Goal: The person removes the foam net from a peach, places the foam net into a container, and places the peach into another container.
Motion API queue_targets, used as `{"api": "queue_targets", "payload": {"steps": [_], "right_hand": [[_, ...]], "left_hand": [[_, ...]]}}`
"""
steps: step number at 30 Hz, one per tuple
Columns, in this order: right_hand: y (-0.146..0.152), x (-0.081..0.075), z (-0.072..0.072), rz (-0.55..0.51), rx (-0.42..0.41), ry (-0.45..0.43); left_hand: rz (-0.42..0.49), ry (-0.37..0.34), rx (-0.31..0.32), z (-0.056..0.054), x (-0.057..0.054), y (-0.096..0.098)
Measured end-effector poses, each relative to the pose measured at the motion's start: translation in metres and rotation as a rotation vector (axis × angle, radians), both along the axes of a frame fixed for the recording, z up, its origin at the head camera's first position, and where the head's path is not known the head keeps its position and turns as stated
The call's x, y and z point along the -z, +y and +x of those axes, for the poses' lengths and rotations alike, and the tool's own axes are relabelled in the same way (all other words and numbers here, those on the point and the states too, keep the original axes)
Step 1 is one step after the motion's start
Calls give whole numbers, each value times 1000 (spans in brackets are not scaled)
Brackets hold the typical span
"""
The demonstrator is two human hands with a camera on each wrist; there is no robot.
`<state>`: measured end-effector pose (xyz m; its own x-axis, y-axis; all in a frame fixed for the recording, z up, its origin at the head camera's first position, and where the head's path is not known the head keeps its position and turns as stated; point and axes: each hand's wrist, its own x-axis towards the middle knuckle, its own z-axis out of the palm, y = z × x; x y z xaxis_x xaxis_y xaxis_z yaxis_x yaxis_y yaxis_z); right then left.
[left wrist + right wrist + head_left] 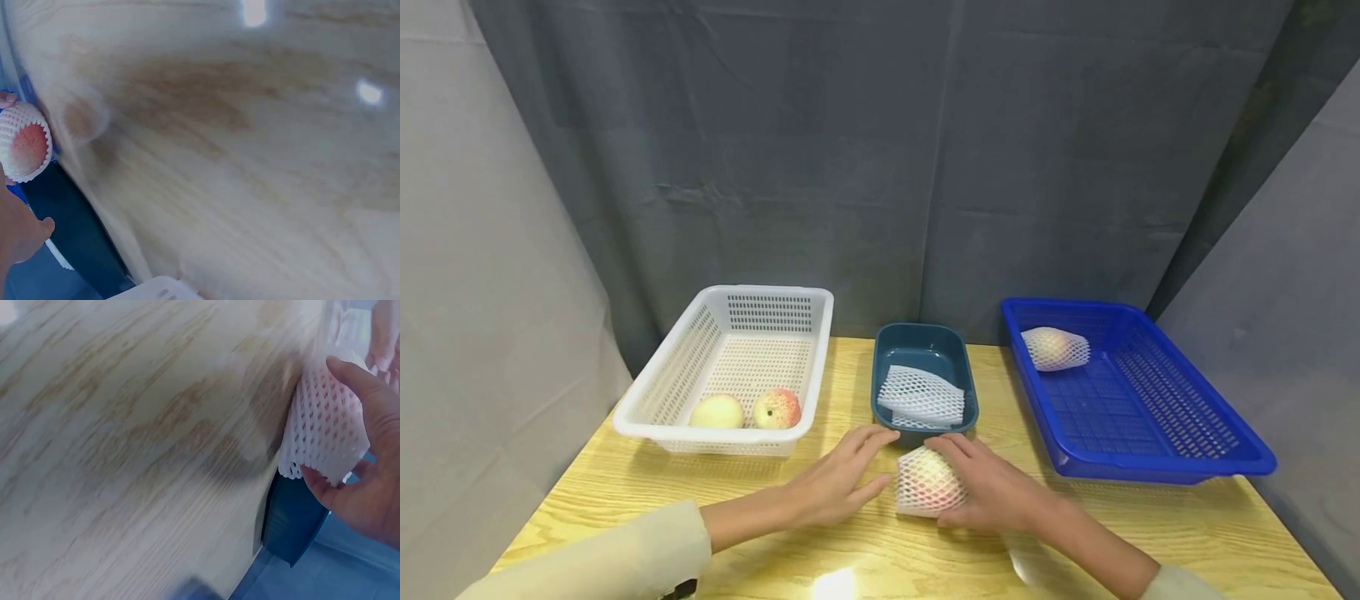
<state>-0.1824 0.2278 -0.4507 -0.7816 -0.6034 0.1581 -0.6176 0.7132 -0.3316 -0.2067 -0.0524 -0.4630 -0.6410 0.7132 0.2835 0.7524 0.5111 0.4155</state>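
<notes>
A peach in a white foam net sleeve (928,483) is held by my right hand (992,487) just in front of the small teal bin. In the right wrist view, thumb and fingers curl round the netting (325,419). To the left of the peach, my left hand (838,479) stays apart from it with fingers extended and nothing in its grasp. The left wrist view shows the peach's red end (30,150) at the sleeve's opening. Inside the teal bin (880,379) lie several flat white foam nets (922,393).
On the left, a white plastic basket (820,350) contains two bare peaches (777,409). A blue basket (1150,462) at the right has one netted peach (1054,348) in its far left corner. Behind the wooden table (617,500) hangs a dark grey curtain (775,167).
</notes>
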Motion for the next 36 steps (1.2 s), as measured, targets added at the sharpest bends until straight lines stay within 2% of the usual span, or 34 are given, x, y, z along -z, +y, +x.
{"api": "queue_targets", "payload": {"steps": [10, 16, 22, 32, 36], "right_hand": [[-4, 5, 2, -21, 31, 46], [-2, -1, 5, -63, 50, 57], [1, -13, 1, -104, 39, 98], [1, -28, -3, -158, 19, 202], [0, -31, -3, -172, 0, 217]], "left_hand": [[63, 70, 61, -6, -22, 2], [85, 142, 80, -8, -30, 3], [112, 237, 99, -10, -32, 5], [174, 277, 222, -10, -30, 10], [208, 288, 232, -10, -29, 14]]}}
